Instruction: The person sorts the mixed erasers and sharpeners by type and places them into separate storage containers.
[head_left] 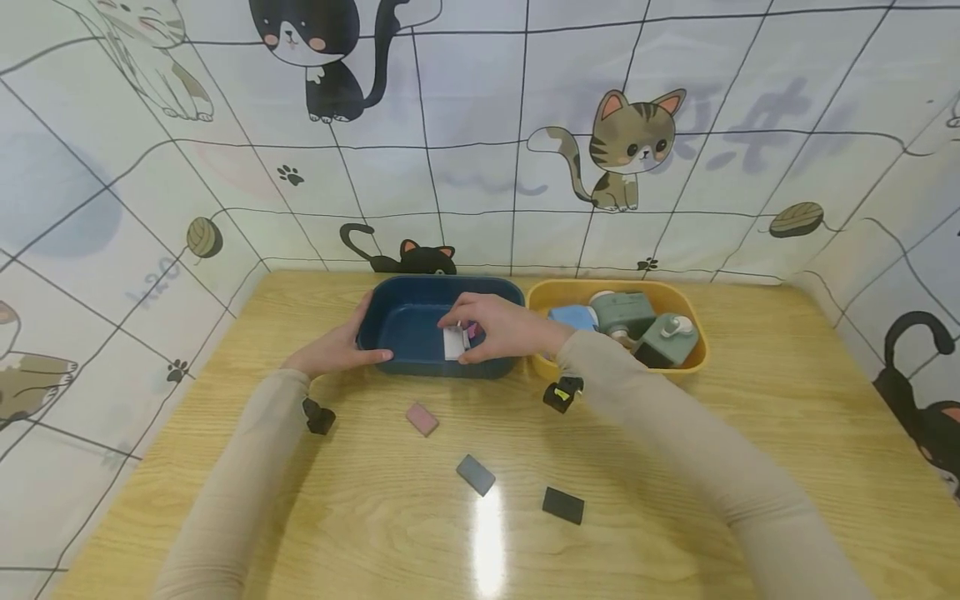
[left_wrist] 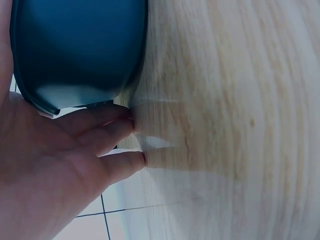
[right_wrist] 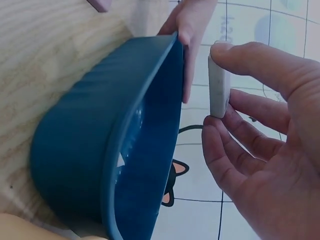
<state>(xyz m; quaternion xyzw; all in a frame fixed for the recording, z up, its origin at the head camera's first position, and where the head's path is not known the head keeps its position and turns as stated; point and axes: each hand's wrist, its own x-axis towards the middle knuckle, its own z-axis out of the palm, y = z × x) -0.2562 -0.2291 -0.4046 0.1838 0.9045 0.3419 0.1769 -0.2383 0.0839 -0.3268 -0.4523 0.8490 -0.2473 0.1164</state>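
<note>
A white rectangular tile [head_left: 453,343] is pinched between the thumb and fingers of my right hand [head_left: 508,327], above the right part of a dark blue bin [head_left: 442,368]. In the right wrist view this tile [right_wrist: 218,87] stands on edge, clear of the rim. My left hand [head_left: 339,343] rests against the bin's left end, its thumb at the near side and its fingers toward the far side. The left wrist view shows its fingers [left_wrist: 107,132] fairly straight below the bin's edge. Something pink [head_left: 472,331] shows past my right fingers, partly hidden.
A yellow bin [head_left: 697,358] with grey-green and blue items stands right of the blue one. On the wooden table lie a pink tile [head_left: 422,419], a grey tile [head_left: 476,475] and a black tile [head_left: 563,505]. A cat-print cloth [head_left: 480,183] rises behind.
</note>
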